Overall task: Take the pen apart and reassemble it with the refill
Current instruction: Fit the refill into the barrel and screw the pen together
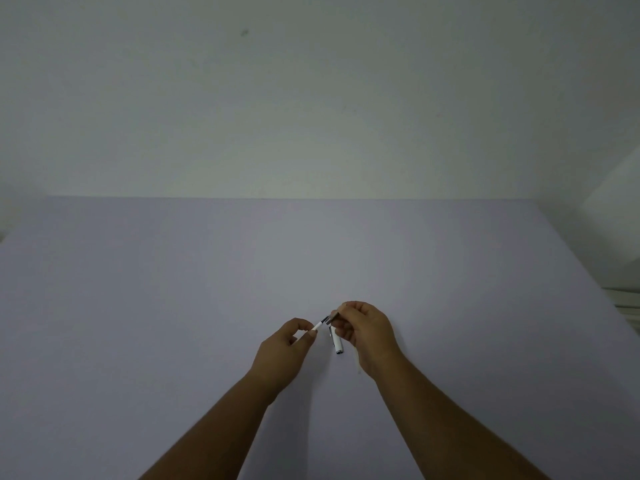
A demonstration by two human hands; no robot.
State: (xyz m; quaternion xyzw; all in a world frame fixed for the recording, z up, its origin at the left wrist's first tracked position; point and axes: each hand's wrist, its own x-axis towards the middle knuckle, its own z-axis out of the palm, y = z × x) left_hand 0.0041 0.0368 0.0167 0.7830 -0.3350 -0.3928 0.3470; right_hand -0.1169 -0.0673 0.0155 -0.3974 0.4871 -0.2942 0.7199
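Over the near centre of the pale lilac worktop (pixel 173 306), both bare forearms reached in from the bottom edge and the two hands met just above the surface. Left hand (pixel 287 348) pinched the white pen barrel (pixel 317 328) between thumb and fingertips, the barrel angled up and to the right. Right hand (pixel 363 334) was closed in a fingertip grip on the dark front section (pixel 327 319) at the barrel's upper end; whether that section was joined to the barrel or already separated could not be resolved, the parts being small and dimly lit. A white pen cap (pixel 336 342) with a metal clip showed just below the right fingers, pointing down toward the wearer; it appeared to lie on the worktop, though contact with the hand could not be excluded. Behind the worktop stood a plain whitish wall (pixel 311 98) with a small dark mark high up. Lighting was low and even.
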